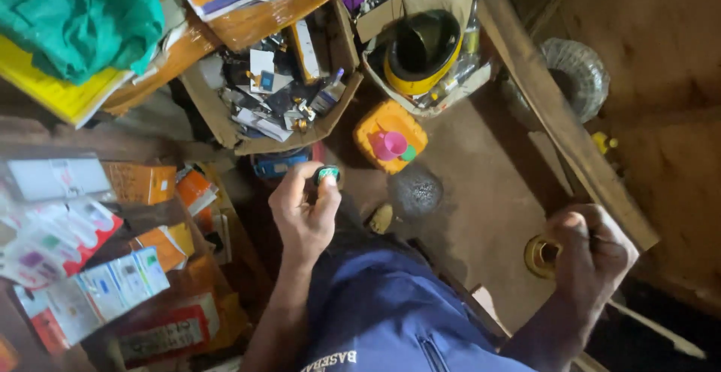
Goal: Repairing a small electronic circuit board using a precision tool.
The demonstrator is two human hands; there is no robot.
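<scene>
Nearest the camera, the person's blue garment (390,319) filled the lower frame, with both forearms reaching out from it. The left hand (304,210) was pinched shut on a small round green-and-dark part (327,174), thumb and fingertips holding it just above the dirt floor (481,214). The right hand (589,252), well apart from the left, was curled closed against a brass-coloured ring or fitting (539,256); whether it gripped the fitting or something hidden in the fist could not be told. In my judgement, the small part called for a steady fingertip hold, kept low over the floor so a slip would not lose it in the clutter. Beyond the left hand lay an orange tray with a pink funnel (390,145), then an open cardboard box of small parts (278,98). Farther off sat a yellow-and-black helmet (420,53) and a wooden plank (559,117).
</scene>
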